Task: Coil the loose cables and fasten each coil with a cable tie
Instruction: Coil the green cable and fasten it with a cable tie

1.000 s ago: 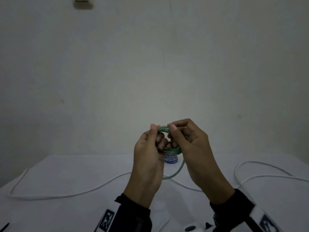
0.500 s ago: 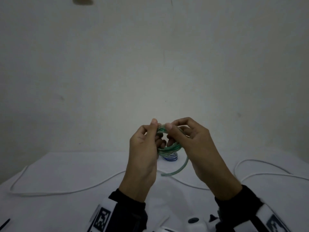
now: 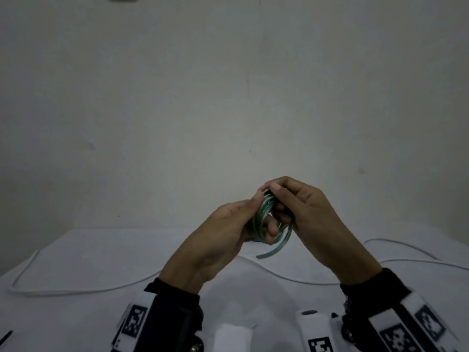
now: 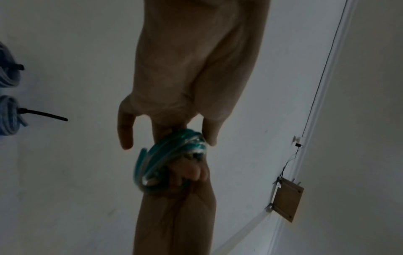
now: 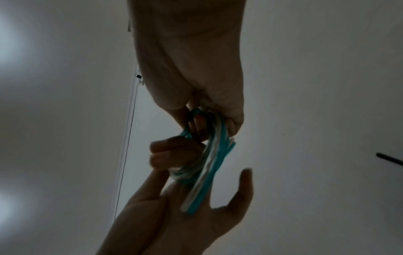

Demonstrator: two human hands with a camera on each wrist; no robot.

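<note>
Green cable coil [image 3: 264,214] held in air above white table [image 3: 88,255], now turned edge-on versus the rounder loop earlier; loose tail hangs lower. Left hand [image 3: 223,232] and right hand [image 3: 307,214] both pinch it, fingers curled. Left wrist view alone shows blue tied coils [image 4: 8,117] at far left.
</note>
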